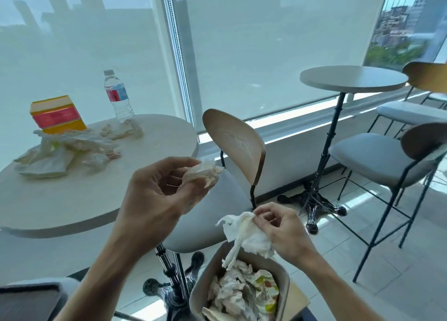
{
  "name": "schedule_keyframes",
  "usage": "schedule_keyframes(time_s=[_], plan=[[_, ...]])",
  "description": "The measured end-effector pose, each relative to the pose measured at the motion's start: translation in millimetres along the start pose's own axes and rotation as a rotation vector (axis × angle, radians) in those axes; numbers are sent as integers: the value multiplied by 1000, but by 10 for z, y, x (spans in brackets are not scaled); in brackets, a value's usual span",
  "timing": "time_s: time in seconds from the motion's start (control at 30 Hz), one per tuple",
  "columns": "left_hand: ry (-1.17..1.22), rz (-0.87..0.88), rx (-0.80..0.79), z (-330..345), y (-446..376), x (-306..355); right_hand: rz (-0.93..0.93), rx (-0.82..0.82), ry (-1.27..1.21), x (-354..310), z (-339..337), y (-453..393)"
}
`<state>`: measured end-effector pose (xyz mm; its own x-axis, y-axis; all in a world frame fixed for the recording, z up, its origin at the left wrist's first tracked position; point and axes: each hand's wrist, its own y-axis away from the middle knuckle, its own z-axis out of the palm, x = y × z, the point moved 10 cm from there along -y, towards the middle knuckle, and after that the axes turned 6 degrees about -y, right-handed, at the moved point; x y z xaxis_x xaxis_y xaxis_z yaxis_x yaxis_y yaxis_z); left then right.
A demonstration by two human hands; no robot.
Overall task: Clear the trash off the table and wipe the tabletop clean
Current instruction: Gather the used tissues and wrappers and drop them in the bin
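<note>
Right hand [280,233] pinching crumpled tissue [244,236] directly above trash bin [208,270]; left hand [159,197] gripping tissue wad [203,173], farther off.

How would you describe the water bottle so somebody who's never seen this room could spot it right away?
Find the near round white table on the left, by the window blind. At its far edge, past the heap of crumpled tissues and wrappers, stands the water bottle. It is the only clear, upright thing there, with a red and blue label, right of the yellow and red box.
</note>
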<state>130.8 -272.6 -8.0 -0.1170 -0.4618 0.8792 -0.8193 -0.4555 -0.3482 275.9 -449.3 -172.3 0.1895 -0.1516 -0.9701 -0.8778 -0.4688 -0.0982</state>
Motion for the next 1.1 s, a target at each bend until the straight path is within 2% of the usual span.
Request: schedule_keyframes(time_s=[0.2, 0.4, 0.5, 0.63, 0.8, 0.9, 0.97, 1.1], plan=[[-25, -28, -41, 278, 145, -99, 157, -70, 133, 690, 117, 195], [-9, -88, -120, 516, 320, -335, 336, -268, 220, 1130, 299, 348], [-39, -135, -203, 703, 443, -604, 317, -227, 222, 1044, 236, 280], [-99, -280, -303, 980, 653, -1170, 283, -186, 169, 873, 188, 189], [-333, -383, -456, 1227, 867, -1915, 233, -145, 151, 699, 176, 79], [-434, -405, -527, 1212, 865, -2078, 206, -145, 136, 541, 220, 5], [-441, -359, -508, 1103, 759, -1994, 172, -152, 132, 387, 282, -73], [-366, -261, -361, 617, 417, -1613, 83, -190, 95, -92, 500, -286]])
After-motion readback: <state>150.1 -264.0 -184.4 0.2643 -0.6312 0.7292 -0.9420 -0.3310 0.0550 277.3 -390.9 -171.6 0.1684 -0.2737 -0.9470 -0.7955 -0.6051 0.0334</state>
